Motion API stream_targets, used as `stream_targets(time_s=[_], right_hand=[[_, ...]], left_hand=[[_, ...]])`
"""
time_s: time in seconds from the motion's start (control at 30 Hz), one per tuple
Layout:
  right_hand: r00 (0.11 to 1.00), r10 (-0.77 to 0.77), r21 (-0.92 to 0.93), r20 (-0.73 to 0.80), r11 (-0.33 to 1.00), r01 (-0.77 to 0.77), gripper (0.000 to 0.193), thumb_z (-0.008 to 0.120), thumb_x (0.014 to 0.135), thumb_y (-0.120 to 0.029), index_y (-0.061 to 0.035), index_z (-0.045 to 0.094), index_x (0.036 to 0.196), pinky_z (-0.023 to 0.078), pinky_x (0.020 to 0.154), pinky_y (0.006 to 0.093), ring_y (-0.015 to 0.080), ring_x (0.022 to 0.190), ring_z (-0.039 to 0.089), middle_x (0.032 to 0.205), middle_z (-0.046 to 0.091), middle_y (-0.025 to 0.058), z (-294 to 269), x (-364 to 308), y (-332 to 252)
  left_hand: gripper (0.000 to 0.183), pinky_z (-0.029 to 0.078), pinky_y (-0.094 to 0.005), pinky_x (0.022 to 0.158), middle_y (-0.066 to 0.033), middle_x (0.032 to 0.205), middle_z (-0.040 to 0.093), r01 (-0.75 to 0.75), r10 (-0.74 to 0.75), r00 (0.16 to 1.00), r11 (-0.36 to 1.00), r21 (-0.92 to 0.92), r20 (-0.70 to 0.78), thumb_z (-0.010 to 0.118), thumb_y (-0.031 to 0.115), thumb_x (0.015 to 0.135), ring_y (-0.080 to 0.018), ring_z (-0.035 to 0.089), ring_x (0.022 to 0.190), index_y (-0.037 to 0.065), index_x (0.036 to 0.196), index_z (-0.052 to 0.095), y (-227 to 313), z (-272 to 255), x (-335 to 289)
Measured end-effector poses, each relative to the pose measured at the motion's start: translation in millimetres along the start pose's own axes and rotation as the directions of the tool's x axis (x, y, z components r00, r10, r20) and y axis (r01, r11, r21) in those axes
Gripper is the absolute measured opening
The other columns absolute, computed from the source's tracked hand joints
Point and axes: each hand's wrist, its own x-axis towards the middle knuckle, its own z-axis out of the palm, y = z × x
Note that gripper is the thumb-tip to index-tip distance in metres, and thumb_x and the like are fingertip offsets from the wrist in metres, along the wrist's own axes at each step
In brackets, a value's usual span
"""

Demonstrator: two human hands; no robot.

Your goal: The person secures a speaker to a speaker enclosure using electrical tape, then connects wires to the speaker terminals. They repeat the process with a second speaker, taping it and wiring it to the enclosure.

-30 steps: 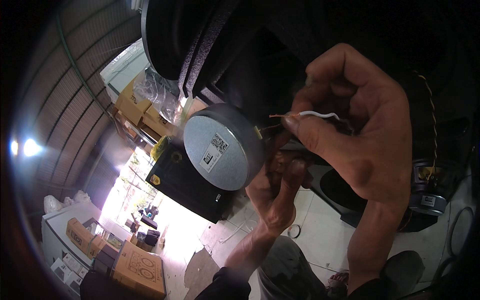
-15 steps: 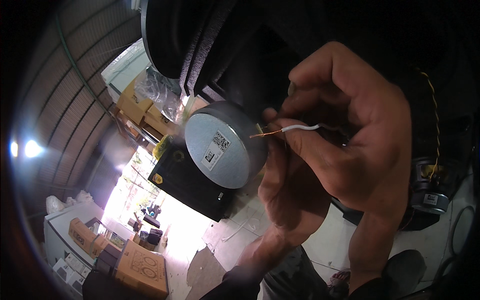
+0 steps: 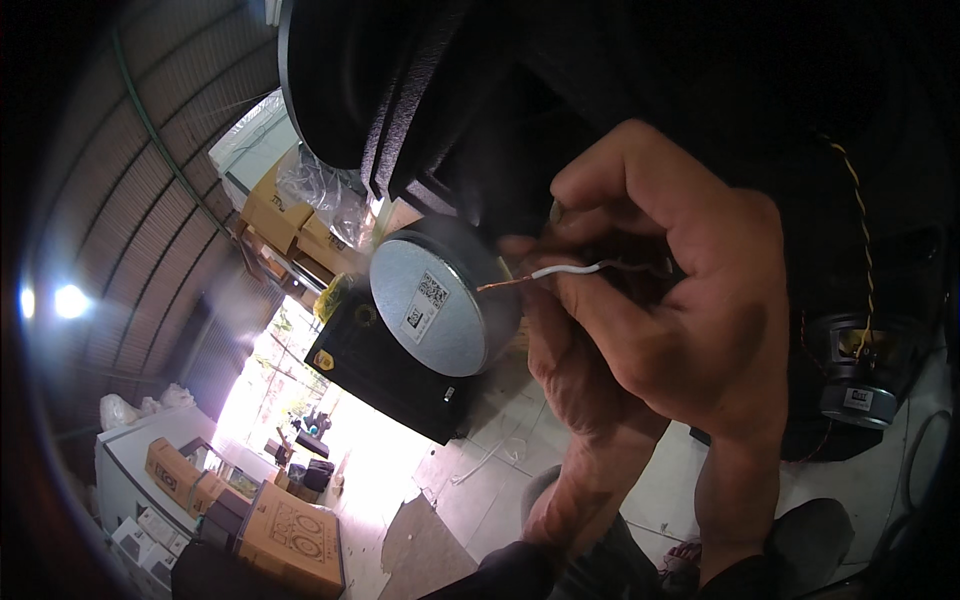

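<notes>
A white wire (image 3: 566, 269) with a bare, twisted copper end lies across the thumb of my right hand (image 3: 690, 290), whose fingers are curled in around it. The copper tip points left, toward a round speaker magnet (image 3: 395, 315) with a flat silvery back and a label. Below and partly behind the right hand, my left hand (image 3: 580, 380) reaches up with its thumb and fingers closed beside the magnet's right side. What the left fingertips pinch is hidden. A small brass-coloured terminal tab (image 3: 505, 268) shows between the magnet and the fingers.
Dark speaker cabinet parts (image 3: 420, 100) hang overhead. A black box (image 3: 370, 370) stands beyond the magnet. On the right, another speaker driver (image 3: 860, 375) has a yellow-black twisted wire (image 3: 868, 240). Cardboard boxes (image 3: 290, 540) are stacked at lower left, over a tiled floor (image 3: 490, 480).
Both hands and the white wire have shifted slightly left in the picture, the right hand also downward. The copper end now reaches across the magnet's edge. Both hands stay closed.
</notes>
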Motion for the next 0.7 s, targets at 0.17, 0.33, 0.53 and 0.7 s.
stream_targets(time_s=[0.17,0.33,0.53,0.7], right_hand=[[0.998,-0.062,-0.045,-0.002,0.997,0.062,0.025,0.056,0.066,0.012,-0.0005,0.062,0.088,0.063,0.075,0.0342,0.0255,0.083,0.077,0.082,0.073,0.0162,1.4,1.4,0.0],[0.997,0.078,-0.055,0.027,0.996,-0.076,0.026,0.057,0.065,0.011,0.0018,0.063,0.088,0.062,0.075,0.0329,0.0242,0.082,0.076,0.086,0.074,0.0190,0.5,-8.7,-8.0],[0.991,-0.103,-0.024,-0.089,0.995,0.102,0.025,0.063,0.067,0.011,0.0033,0.065,0.090,0.060,0.067,0.0308,0.0191,0.073,0.074,0.081,0.072,0.0154,11.9,-21.1,-1.5],[0.990,-0.103,-0.032,-0.092,0.994,0.100,0.019,0.071,0.075,0.008,0.0029,0.066,0.093,0.058,0.060,0.0259,0.0143,0.070,0.071,0.081,0.070,0.0123,11.0,-31.2,-5.9]], left_hand=[[0.046,0.044,-0.0449,0.112,-0.0122,0.139,0.055,-0.019,0.021,0.999,0.995,0.097,-0.024,0.040,0.032,0.107,-0.0243,0.055,0.128,0.006,0.144,0.046,0.5,2.6,-5.1],[0.046,0.043,-0.0451,0.113,-0.0121,0.139,0.055,-0.032,0.039,0.999,0.983,0.180,-0.035,0.040,0.032,0.107,-0.0243,0.055,0.128,0.006,0.144,0.046,1.7,7.3,-11.0],[0.046,0.043,-0.0453,0.113,-0.0121,0.139,0.055,-0.038,0.051,0.997,0.972,0.231,-0.052,0.040,0.032,0.107,-0.0244,0.055,0.128,0.006,0.144,0.046,3.6,10.1,-15.2],[0.046,0.043,-0.0454,0.113,-0.0120,0.140,0.055,-0.046,0.061,0.997,0.968,0.247,-0.055,0.040,0.032,0.107,-0.0244,0.054,0.129,0.006,0.144,0.046,3.4,11.4,-18.9]])
